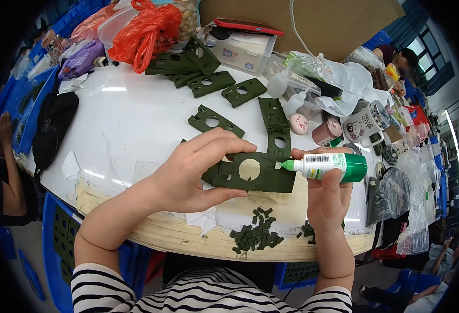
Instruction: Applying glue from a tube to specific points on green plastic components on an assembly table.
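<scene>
The left hand pinches a dark green plastic panel above the table edge; the right hand is wrapped around a green glue bottle, nozzle touching the panel's right edge. Gluing seems underway; a steady squeeze is called for.

Free room: bare white table top, from centre toward nine o'clock, between the black bag and the left hand. Open passage; only a paper scrap lies there.

Obstacles, twelve o'clock: stacked dark green plates, orange plastic bag, clear box, cardboard sheet.

Obstacles, two to three o'clock: crowded; white plastic bag, small jars, printed mug, clear bags at the table edge. No clear way through.

Centre: single green plates lie flat, gaps between them; the right hand with its green glue bottle closes off three o'clock.

Six o'clock: pile of small green pieces on the near edge, between both forearms.
</scene>
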The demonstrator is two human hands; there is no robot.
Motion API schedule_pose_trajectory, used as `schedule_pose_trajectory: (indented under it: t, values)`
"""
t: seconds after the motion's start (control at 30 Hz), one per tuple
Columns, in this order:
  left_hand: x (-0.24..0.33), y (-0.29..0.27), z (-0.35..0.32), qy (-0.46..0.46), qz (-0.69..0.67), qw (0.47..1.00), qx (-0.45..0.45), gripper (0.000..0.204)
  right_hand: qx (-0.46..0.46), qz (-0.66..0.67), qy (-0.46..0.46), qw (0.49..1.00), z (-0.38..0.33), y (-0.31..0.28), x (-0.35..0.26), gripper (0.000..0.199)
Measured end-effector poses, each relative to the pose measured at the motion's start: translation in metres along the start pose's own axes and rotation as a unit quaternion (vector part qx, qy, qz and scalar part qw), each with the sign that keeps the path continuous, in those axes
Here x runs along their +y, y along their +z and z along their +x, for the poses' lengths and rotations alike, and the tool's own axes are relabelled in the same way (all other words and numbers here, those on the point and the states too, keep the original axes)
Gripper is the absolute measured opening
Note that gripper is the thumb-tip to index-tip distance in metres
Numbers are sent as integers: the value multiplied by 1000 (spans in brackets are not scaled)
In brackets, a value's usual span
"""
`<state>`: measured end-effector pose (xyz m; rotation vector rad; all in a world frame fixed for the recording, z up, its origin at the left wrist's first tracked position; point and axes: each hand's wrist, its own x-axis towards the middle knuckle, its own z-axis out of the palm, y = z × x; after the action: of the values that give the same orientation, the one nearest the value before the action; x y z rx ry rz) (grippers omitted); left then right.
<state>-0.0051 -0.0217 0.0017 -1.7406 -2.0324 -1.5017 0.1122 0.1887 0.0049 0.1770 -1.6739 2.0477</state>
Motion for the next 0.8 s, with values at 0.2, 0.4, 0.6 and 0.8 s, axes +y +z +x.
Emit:
schedule_pose_trajectory:
  t: [0.2,0.4,0.6,0.8]
  values:
    - [0,1,0,9,2,1000,7,63,-13,-36,-29,999,-1,-2,2,30]
    - [1,1,-1,6,6,1000,5,62,-34,-63,-50,996,0,-2,1,29]
    - [1,1,-1,7,17,1000,4,62,-38,-73,-51,995,0,-4,2,31]
    - [1,1,-1,9,17,1000,5,61,-36,-61,-49,996,0,-3,2,31]
